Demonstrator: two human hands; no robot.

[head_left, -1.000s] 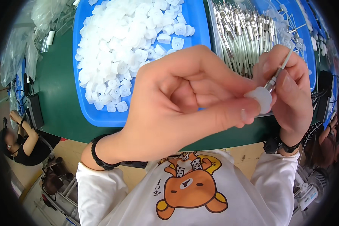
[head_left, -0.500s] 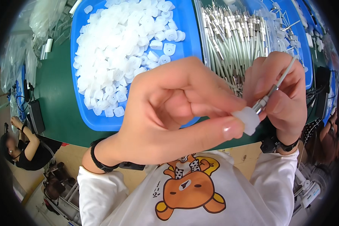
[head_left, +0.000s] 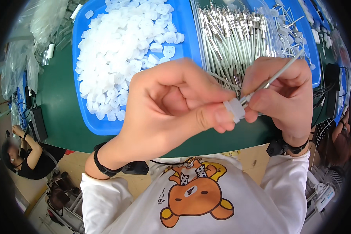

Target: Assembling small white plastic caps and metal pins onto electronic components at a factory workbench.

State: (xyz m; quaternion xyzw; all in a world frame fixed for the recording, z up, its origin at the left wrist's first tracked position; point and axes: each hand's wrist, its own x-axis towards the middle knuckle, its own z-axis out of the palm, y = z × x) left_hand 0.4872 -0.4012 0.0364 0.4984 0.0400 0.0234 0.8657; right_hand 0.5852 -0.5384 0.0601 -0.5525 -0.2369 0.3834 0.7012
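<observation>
Between thumb and forefinger, my left hand [head_left: 171, 105] pinches a small translucent white plastic cap [head_left: 234, 110]. My right hand [head_left: 280, 89] grips a thin pale cable with a metal connector [head_left: 266, 84], its tail pointing up and to the right. The connector's metal tip meets the cap, or goes into it; my fingers partly hide the joint. Beyond my left hand, a blue tray [head_left: 187, 39] holds a heap of similar white caps [head_left: 117, 54]. Behind my right hand stands a clear container of many cables with metal ends [head_left: 234, 43].
Another blue tray [head_left: 315, 74] at the far right holds cables fitted with white caps. Plastic bags [head_left: 46, 19] lie at the far left of the green table [head_left: 58, 89]. A black device [head_left: 38, 121] sits at its left edge. A seated person [head_left: 31, 152] works farther left.
Both hands have shifted slightly left, with the cap and cable. My right fingers now sit closer to the cap, and the cable is tilted more to the right.
</observation>
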